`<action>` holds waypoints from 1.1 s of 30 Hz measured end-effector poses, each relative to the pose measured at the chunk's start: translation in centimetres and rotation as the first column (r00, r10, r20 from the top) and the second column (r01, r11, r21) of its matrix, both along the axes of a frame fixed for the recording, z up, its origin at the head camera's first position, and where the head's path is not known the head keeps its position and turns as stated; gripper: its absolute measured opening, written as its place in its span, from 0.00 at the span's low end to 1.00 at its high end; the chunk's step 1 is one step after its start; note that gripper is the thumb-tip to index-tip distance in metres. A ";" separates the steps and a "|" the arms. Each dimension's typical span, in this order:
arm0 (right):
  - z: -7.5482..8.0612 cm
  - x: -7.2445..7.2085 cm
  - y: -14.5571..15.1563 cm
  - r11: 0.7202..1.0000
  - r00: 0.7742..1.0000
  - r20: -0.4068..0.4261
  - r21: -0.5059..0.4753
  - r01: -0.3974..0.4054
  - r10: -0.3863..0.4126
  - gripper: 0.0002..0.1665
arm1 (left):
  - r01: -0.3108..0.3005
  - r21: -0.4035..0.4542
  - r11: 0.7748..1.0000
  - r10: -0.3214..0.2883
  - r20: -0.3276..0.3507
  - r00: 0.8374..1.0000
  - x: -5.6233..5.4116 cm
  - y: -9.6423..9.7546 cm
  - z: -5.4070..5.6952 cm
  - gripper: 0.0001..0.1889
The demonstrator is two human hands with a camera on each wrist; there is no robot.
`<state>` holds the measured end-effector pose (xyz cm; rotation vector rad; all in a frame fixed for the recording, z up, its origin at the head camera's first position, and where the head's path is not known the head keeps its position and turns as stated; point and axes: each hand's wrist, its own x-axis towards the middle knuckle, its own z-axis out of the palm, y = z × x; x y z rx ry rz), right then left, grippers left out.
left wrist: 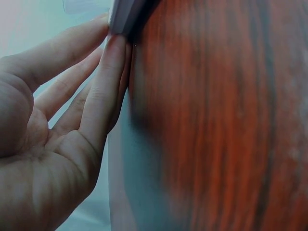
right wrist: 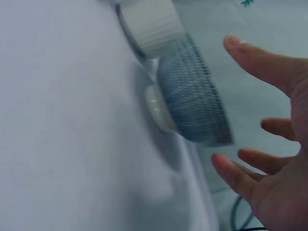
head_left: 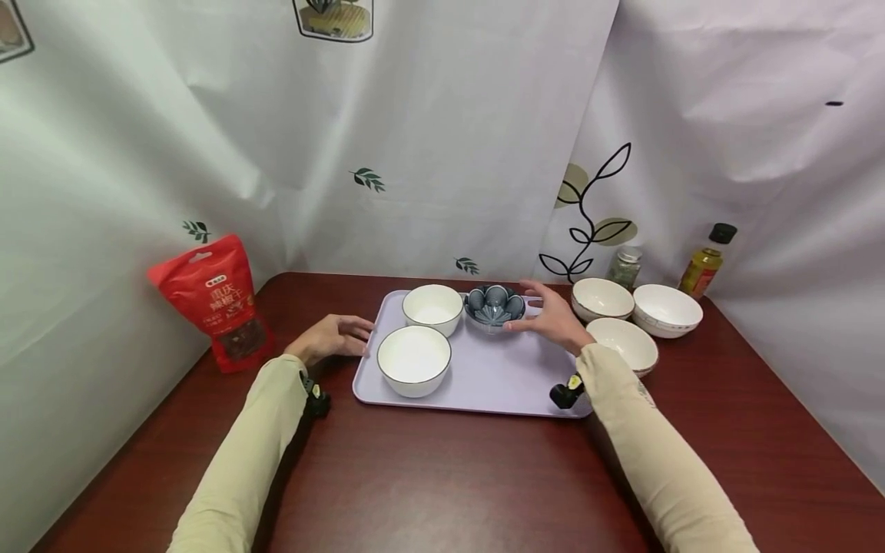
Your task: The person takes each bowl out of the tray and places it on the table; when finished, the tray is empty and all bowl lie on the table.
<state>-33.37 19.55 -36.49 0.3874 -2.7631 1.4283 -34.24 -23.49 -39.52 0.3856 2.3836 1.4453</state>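
Observation:
A dark blue patterned bowl point(head_left: 494, 307) sits on the pale lilac tray point(head_left: 498, 376), at its back. My right hand point(head_left: 549, 313) is spread at the bowl's right side, thumb and fingers apart. In the right wrist view, a gap shows between the fingertips point(right wrist: 224, 163) and the blue bowl point(right wrist: 192, 94). Two white bowls with dark rims, one behind point(head_left: 433, 307) and one in front point(head_left: 413, 361), stand on the tray's left half. My left hand point(head_left: 335, 338) is at the tray's left edge, its fairly straight fingers point(left wrist: 103, 91) touching the rim point(left wrist: 127, 19).
Three patterned white bowls point(head_left: 601, 298) stand right of the tray. Behind them are a glass spice jar point(head_left: 625, 267) and an oil bottle point(head_left: 705, 265). A red snack pouch point(head_left: 214, 299) stands at the left by the cloth wall. The wooden table point(head_left: 442, 476) extends in front.

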 end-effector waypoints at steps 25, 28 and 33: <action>-2.7 -2.4 -3.2 0.994 0.998 0.052 -0.099 0.046 -0.041 0.69 | -0.025 -0.002 1.000 0.025 0.028 0.999 -0.2 0.1 0.0 0.31; -2.7 -2.5 -3.2 0.993 0.997 0.054 -0.099 0.061 -0.056 0.69 | -0.031 -0.007 0.999 0.031 0.032 0.999 -0.1 0.2 0.0 0.31; -2.7 -2.6 -3.0 0.987 0.993 0.091 -0.139 0.081 -0.069 0.67 | -0.025 -0.015 1.000 0.026 0.027 0.999 -0.1 0.1 0.2 0.31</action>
